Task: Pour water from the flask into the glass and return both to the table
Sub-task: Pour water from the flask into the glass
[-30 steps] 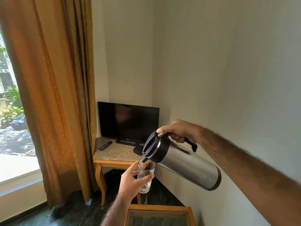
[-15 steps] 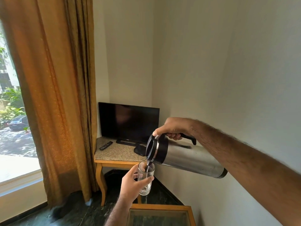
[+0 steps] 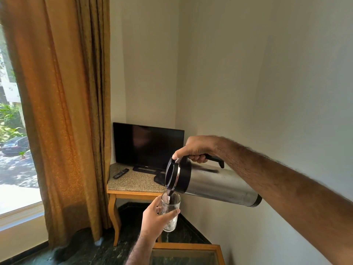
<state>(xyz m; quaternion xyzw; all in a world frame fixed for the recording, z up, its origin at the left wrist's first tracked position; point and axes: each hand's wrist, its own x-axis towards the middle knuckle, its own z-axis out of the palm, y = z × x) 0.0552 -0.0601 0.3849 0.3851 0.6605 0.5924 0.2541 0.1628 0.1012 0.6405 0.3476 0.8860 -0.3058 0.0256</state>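
Gripping the black handle, the right hand (image 3: 193, 149) tilts the steel flask with black lid (image 3: 214, 183) almost flat, its spout just above the clear drinking glass (image 3: 170, 212), which the left hand (image 3: 154, 219) clasps above the dark floor (image 3: 107, 251).

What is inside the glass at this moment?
A thin stream of water from the flask enters the glass, with some water at its bottom. The left hand covers part of its side, so the exact level is unclear.

Flask (image 3: 219, 183) steel-silver, black collar; curtain (image 3: 57, 111) ochre; television (image 3: 148, 145) black.
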